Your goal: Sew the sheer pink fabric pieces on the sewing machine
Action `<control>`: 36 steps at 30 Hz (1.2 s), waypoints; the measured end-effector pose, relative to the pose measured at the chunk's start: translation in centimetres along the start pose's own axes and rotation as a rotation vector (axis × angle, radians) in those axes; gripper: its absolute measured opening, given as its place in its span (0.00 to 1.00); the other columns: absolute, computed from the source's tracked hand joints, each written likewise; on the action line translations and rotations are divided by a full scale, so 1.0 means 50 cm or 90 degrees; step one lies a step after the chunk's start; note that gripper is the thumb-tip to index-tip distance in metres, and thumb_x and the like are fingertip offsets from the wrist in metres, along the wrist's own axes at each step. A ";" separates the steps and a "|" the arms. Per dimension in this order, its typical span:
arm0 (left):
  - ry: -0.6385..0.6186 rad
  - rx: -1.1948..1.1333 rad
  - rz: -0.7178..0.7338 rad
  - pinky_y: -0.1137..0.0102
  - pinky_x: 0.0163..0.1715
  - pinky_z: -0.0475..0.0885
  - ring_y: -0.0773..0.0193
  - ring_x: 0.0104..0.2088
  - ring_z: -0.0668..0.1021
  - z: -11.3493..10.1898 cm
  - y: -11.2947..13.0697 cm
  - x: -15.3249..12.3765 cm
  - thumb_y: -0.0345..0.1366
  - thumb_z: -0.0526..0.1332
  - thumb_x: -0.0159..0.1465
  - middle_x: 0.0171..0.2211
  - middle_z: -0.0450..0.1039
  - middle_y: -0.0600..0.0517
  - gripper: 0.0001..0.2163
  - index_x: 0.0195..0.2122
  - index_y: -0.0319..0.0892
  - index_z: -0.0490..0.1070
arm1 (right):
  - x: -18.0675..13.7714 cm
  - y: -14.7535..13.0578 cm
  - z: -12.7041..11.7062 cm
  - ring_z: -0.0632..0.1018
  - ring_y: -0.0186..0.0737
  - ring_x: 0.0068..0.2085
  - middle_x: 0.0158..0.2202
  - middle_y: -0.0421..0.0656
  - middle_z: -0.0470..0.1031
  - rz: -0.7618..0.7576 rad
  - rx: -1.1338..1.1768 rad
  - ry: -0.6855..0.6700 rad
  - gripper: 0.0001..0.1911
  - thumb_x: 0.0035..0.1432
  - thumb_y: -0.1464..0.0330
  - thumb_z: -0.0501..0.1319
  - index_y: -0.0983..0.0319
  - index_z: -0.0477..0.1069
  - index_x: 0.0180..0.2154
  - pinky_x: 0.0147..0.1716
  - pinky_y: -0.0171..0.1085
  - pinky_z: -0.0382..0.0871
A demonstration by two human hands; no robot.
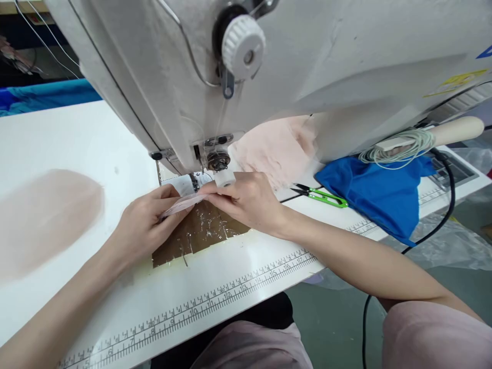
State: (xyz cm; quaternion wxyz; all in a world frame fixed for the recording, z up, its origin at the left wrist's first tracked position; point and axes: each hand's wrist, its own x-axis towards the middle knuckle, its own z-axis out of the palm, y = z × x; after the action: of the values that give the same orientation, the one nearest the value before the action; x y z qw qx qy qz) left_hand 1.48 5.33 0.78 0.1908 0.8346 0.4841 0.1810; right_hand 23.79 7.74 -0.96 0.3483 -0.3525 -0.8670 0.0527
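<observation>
My left hand [144, 223] and my right hand [246, 197] meet in front of the needle area of a white sewing machine [307, 66]. Both pinch a small strip of thin pale pink fabric [180, 204] between thumb and fingers, holding it just before the presser foot [218, 161]. The strip lies over a brown taped patch [200, 233] on the white table. Behind my right hand a larger piece of pink fabric [277, 148] is bunched under the machine arm.
Green thread snips [323, 196] lie right of my right hand, beside a blue cloth [380, 192]. A sheer pink fabric piece [46, 220] lies at the left. A printed ruler [215, 297] runs along the table's front edge. A black cable [449, 205] hangs off the right.
</observation>
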 end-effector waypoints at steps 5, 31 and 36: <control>0.018 0.040 0.072 0.72 0.21 0.62 0.71 0.23 0.68 0.010 -0.005 -0.013 0.43 0.49 0.72 0.30 0.69 0.53 0.18 0.33 0.44 0.76 | -0.003 -0.006 -0.016 0.75 0.30 0.27 0.28 0.35 0.80 -0.040 -0.007 -0.085 0.12 0.65 0.71 0.57 0.59 0.80 0.37 0.22 0.33 0.56; 0.142 0.361 0.258 0.47 0.59 0.59 0.50 0.53 0.77 0.042 0.023 -0.047 0.29 0.57 0.68 0.51 0.77 0.43 0.14 0.53 0.40 0.72 | -0.016 -0.014 -0.005 0.76 0.38 0.37 0.31 0.40 0.82 -0.199 -0.186 -0.098 0.13 0.61 0.79 0.56 0.63 0.75 0.28 0.40 0.40 0.59; 0.134 0.365 0.253 0.44 0.59 0.59 0.49 0.54 0.77 0.040 0.010 -0.035 0.31 0.56 0.68 0.52 0.76 0.43 0.14 0.55 0.42 0.70 | -0.011 -0.005 0.002 0.76 0.38 0.38 0.30 0.41 0.81 -0.195 -0.179 -0.079 0.15 0.62 0.80 0.54 0.64 0.75 0.28 0.43 0.40 0.60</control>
State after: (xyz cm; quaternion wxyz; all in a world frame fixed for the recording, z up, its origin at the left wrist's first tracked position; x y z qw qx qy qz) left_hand 1.99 3.27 -0.93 -0.1408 0.9087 0.3606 0.1561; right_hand 23.88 7.23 -1.24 0.2454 -0.2579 -0.9290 -0.1006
